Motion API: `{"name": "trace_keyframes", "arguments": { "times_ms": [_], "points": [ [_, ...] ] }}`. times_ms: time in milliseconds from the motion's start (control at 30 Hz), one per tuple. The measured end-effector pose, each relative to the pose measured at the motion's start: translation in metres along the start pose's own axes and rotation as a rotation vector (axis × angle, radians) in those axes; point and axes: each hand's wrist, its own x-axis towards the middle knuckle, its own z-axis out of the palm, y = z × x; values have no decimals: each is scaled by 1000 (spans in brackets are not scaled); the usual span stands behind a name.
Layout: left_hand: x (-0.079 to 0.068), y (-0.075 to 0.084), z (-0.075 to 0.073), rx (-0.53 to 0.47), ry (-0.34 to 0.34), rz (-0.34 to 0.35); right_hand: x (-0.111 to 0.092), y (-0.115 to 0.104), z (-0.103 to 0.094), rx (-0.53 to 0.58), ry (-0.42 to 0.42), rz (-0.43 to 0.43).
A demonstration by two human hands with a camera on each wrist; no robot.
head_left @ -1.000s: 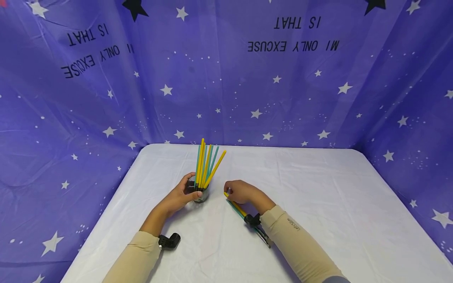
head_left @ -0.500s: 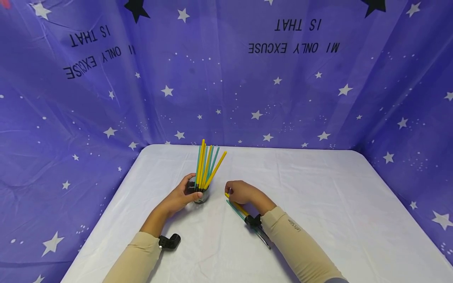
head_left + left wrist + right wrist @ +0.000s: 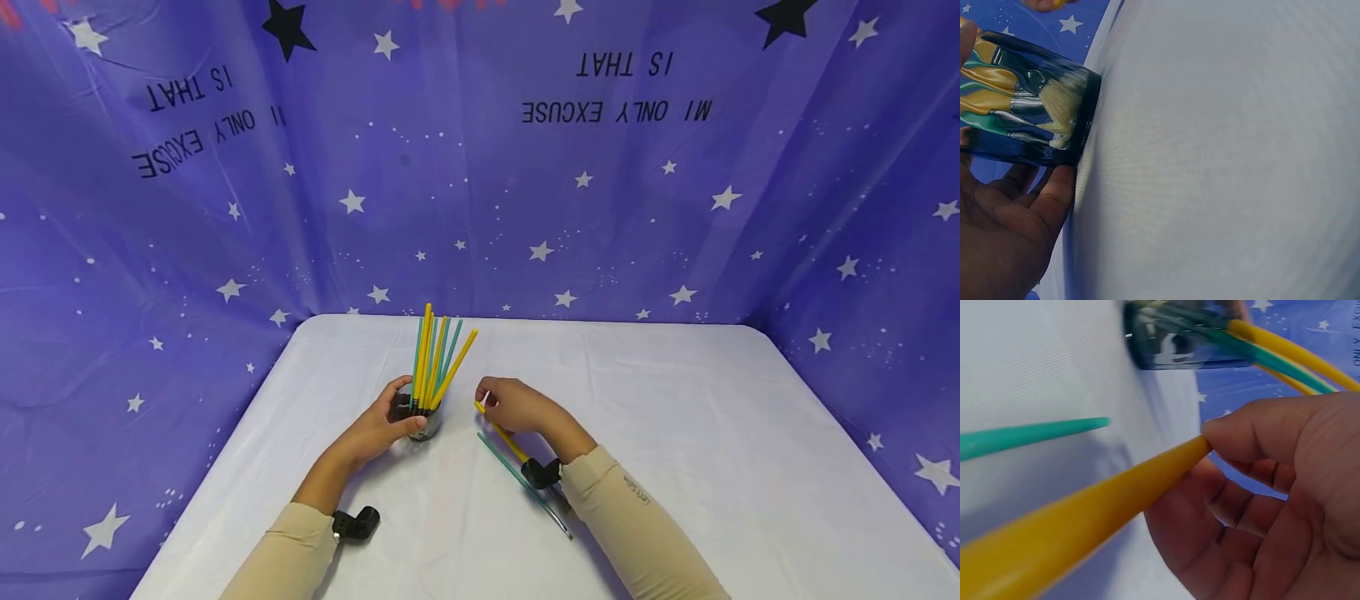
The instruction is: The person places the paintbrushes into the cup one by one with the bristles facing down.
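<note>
My left hand [image 3: 375, 429] grips a dark clear glass [image 3: 1029, 150] standing on the table. Several yellow and teal paintbrushes [image 3: 423, 358] lean in it, bristles down, as the left wrist view shows through the wall. To the right of the glass, my right hand [image 3: 521, 407] pinches the handle end of a yellow paintbrush [image 3: 1104, 506] between thumb and fingers. That brush slants back toward the wrist; its bristle end is hidden behind the wrist camera. A teal paintbrush [image 3: 517, 475] with a metal ferrule lies on the table just left of the right forearm.
A white cloth [image 3: 675, 433] covers the table. Purple curtains [image 3: 480, 167] with stars and lettering hang behind it and at both sides. A black camera [image 3: 356, 523] sits on the left wrist, another camera [image 3: 540, 472] on the right.
The yellow brush in my right hand has come away from the teal one, opening a gap between them. My left hand keeps its hold on the glass. The head view has tilted up slightly.
</note>
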Motion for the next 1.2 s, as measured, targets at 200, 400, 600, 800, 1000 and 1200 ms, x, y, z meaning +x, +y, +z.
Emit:
{"name": "trace_keyframes", "arguments": {
  "times_ms": [200, 400, 600, 800, 1000, 1200],
  "points": [
    [-5, -2, -1, -8, 9, -1, -9, -13, -9, 68, 58, -61],
    [-5, -4, 0, -12, -10, 1, -13, -15, -17, 129, 121, -57],
    [-5, -5, -3, -15, 9, 2, -13, -21, -25, 203, 186, -116],
    [-5, -3, -4, -17, -6, 13, -18, -26, -32, 282, 238, -155],
    [-4, -3, -4, -14, -11, 19, -21, -28, -34, 324, 284, -191],
    [-1, -2, 0, -5, -9, 5, -23, -31, -38, 401, 342, -185]
  ]
}}
